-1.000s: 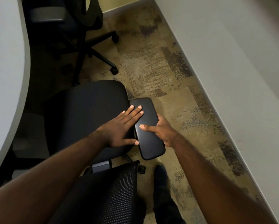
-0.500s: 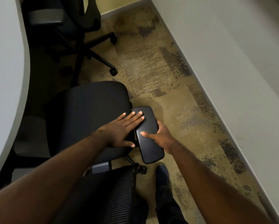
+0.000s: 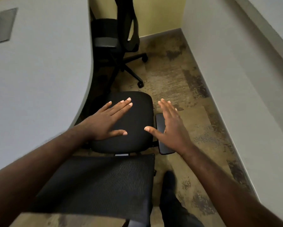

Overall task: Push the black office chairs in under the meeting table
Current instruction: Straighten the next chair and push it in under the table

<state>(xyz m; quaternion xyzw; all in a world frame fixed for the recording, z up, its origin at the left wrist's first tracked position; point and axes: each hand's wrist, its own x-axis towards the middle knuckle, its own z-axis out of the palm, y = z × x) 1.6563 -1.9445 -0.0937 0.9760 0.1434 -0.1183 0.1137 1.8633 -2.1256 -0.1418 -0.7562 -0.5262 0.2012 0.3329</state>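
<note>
A black office chair [image 3: 137, 115] stands right below me, its seat partly under the curved edge of the grey meeting table [image 3: 39, 76]. Its mesh backrest [image 3: 101, 182] is nearest me. My left hand [image 3: 109, 120] hovers flat over the seat's left side, fingers straight. My right hand [image 3: 172, 126] is spread above the right armrest [image 3: 160, 128] and holds nothing. A second black chair [image 3: 121, 38] stands farther along, tucked against the table's edge.
A pale wall [image 3: 235, 79] runs along the right, leaving a narrow strip of mottled brown carpet [image 3: 173, 82]. A yellow wall closes the far end. My dark shoe [image 3: 169, 181] is beside the chair's backrest. A grey hatch [image 3: 1, 25] sits in the tabletop.
My right hand has let go of the armrest and lifted, fingers spread. My left hand has moved off the armrest over the seat. The view now looks farther forward along the table.
</note>
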